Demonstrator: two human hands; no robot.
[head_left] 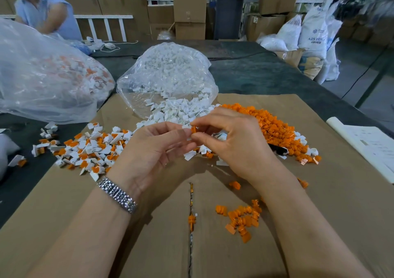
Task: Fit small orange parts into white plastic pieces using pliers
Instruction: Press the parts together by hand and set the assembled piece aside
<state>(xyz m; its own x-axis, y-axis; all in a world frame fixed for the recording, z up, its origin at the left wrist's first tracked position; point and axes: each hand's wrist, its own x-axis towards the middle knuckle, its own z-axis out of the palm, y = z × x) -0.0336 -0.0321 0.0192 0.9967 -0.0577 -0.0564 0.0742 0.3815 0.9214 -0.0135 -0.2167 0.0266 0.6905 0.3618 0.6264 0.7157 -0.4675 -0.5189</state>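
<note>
Right hand: the right hand [232, 141] was held above the cardboard, and a small orange part [193, 129] was pinched between its thumb and forefinger.
Left hand: the left hand [153, 147] was raised opposite, its fingers curled round a white plastic piece [188, 138], only a sliver of which could be seen at the fingertips; the orange part was held against it.
Wrist: a silver metal watch band [116, 194] was worn on the left wrist.
Work surface: a flattened sheet of cardboard [106, 224] was spread over a dark table [266, 75].
Orange supply: a heap of loose orange parts [275, 126] was piled just right of the hands, and a smaller cluster [243, 219] was scattered nearer the body.
White supply: white pieces [170, 111] were spilled from an open clear bag [170, 73] beyond the hands.
Finished pieces: white pieces with orange inserts [89, 150] were heaped at the left.
Second bag: a larger clear bag [47, 75] of assembled pieces was set at far left.
Pliers: a dark object [277, 148], possibly a handle, was half buried by the orange heap; it could not be identified.
Paper: a white sheet [371, 145] was laid at the right edge.
</note>
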